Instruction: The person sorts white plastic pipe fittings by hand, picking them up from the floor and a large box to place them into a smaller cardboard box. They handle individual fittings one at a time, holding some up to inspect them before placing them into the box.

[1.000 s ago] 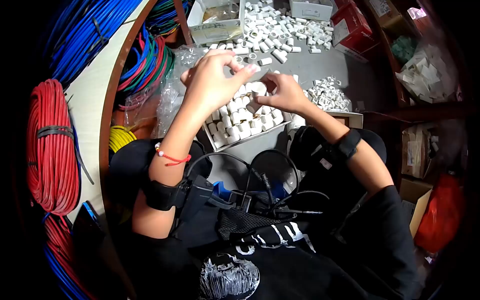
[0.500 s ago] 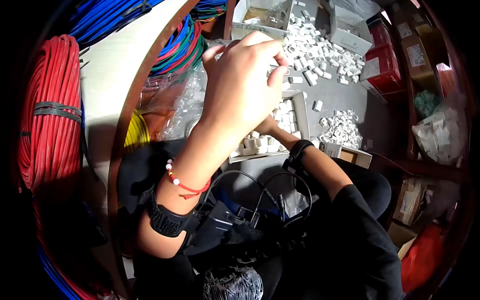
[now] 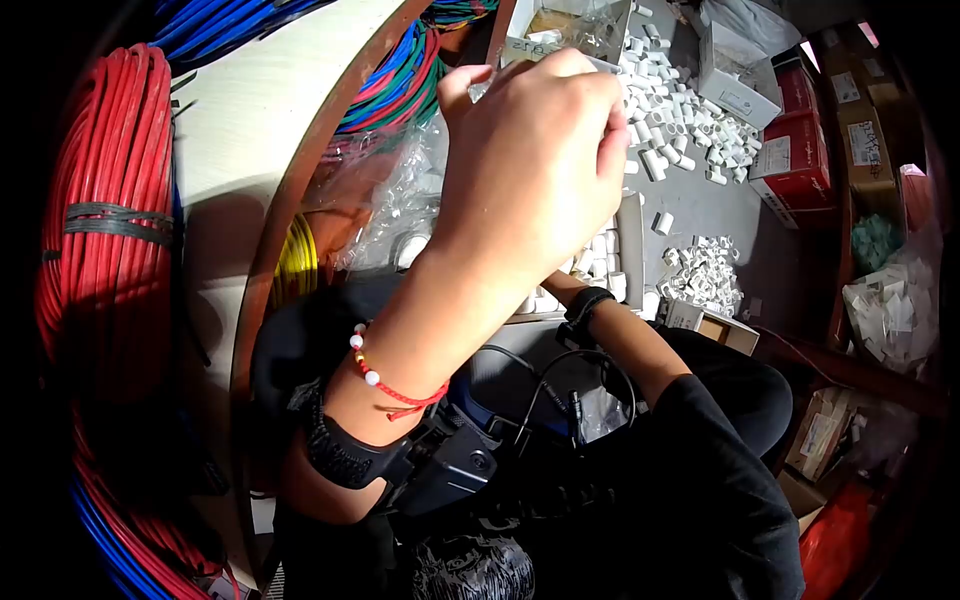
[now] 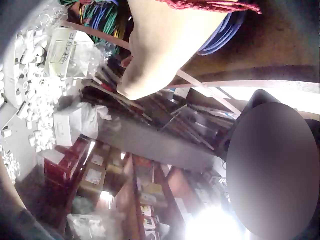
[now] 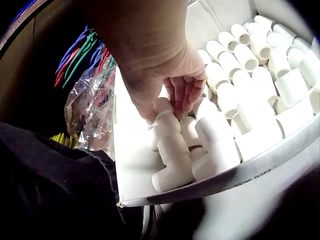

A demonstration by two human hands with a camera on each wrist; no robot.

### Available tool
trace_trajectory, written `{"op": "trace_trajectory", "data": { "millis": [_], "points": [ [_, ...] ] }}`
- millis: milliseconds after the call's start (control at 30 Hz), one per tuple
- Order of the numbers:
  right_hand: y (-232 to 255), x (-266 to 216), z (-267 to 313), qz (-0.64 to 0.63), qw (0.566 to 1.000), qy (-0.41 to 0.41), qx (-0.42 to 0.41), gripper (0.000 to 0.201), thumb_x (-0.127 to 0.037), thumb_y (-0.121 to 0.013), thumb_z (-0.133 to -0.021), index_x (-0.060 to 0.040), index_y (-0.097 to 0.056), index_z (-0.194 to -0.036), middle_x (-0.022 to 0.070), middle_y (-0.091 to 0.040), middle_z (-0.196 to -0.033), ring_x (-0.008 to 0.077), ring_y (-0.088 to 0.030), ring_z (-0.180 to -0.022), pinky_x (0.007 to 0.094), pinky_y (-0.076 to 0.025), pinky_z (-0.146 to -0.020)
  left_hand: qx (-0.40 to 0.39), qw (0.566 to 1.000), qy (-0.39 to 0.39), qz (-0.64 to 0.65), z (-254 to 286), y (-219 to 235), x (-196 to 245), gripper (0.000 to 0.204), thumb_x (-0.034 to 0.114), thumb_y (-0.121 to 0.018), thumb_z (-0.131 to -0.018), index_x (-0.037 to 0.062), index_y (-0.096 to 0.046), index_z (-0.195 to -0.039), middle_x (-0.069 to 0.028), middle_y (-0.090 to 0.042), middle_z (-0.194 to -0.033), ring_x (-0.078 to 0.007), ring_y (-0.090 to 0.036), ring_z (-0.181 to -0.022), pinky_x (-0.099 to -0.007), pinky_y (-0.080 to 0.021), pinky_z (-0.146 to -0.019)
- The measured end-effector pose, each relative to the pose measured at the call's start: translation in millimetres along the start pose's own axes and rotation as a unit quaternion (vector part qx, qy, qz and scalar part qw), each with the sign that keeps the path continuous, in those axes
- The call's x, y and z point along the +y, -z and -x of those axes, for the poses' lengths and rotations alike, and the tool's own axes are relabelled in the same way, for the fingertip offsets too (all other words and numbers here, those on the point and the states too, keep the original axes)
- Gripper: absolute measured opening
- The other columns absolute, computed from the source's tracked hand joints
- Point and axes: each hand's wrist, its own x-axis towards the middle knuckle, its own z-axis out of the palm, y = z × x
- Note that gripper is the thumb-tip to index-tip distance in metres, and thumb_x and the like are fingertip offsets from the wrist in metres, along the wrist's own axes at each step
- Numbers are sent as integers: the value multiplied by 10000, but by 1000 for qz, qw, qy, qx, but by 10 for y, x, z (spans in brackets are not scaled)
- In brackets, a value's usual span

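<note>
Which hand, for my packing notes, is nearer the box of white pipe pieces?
Right hand: its fingers pinch a white pipe piece inside the box. The left hand is raised in the air.

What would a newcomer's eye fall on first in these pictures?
Probably the left hand, raised large in the middle of the head view. Next, the thick red cable coil near that view's left edge. In the right wrist view, the right hand pinches a white fitting in a box crowded with others.
</note>
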Motion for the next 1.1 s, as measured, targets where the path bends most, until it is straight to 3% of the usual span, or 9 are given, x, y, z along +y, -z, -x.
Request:
{"op": "trace_trajectory", "data": {
  "millis": [100,233,300,433,500,667,767,1033,1100],
  "points": [
    [-26,9,32,-15,1000,-4,-13,419,-384,-662,-517,-19,-567,-698,166,-576,-709,286,-565,-688,333,-445,-620,-7,997,-31,-65,-11,27,12,70,103,-588,-632,58,-542,-658,-45,-563,-704,-220,-559,-651,-284,-405,-587],
    [-69,39,10,-14,999,-4,-36,538,-412,-672,-510,-23,-500,-838,161,-566,-785,293,-554,-757,347,-438,-668,-15,998,-35,-50,-16,17,-24,69,91,-586,-639,50,-530,-646,-47,-564,-706,-215,-562,-657,-271,-407,-591],
    [-464,420,-249,-22,995,94,31,588,-420,-664,-524,-13,-471,-902,168,-563,-820,298,-548,-784,351,-433,-690,-32,997,-31,-57,-26,25,-21,92,89,-585,-646,35,-513,-623,-54,-572,-724,-210,-565,-668,-269,-406,-611],
    [-108,324,-146,6,997,79,-8,606,-423,-624,-595,-10,-434,-996,169,-556,-889,298,-530,-861,361,-419,-734,-51,996,-8,-79,-28,5,33,178,120,-593,-668,20,-480,-573,-58,-580,-745,-213,-562,-683,-280,-389,-636],
    [570,-99,220,4,999,-25,-23,373,-373,-562,-663,-51,-553,-851,161,-571,-838,297,-544,-819,363,-429,-714,-62,996,25,-60,-23,-70,-12,164,160,-582,-666,55,-505,-566,-43,-527,-661,-223,-516,-651,-364,-293,-671],
    [1038,424,135,53,992,-42,105,224,-230,-501,-677,-42,-597,-749,182,-574,-761,312,-559,-739,371,-447,-660,-133,984,107,-44,53,-464,-259,42,133,-531,-683,108,-547,-712,-38,-560,-753,-230,-539,-761,-392,-303,-682],
    [1338,835,177,-35,979,45,197,151,-133,-524,-646,-39,-581,-749,133,-585,-690,261,-569,-660,345,-442,-604,-248,952,179,-33,-19,-869,-384,76,137,-517,-674,111,-567,-726,-57,-575,-791,-235,-543,-797,-456,-319,-707],
    [1817,1767,185,-137,945,-90,281,169,-126,-532,-661,-15,-586,-776,92,-603,-712,177,-576,-667,271,-443,-621,-418,894,128,-100,243,-2067,-1058,195,156,-469,-701,54,-582,-823,-146,-558,-879,-286,-534,-815,-370,-424,-713],
    [1834,1916,114,-165,937,-120,284,169,-148,-510,-626,-57,-604,-733,122,-595,-716,246,-572,-703,316,-443,-645,-427,891,115,-100,315,-2146,-1140,206,144,-480,-693,50,-582,-845,-149,-548,-889,-294,-525,-831,-362,-419,-728]
  ]
}}
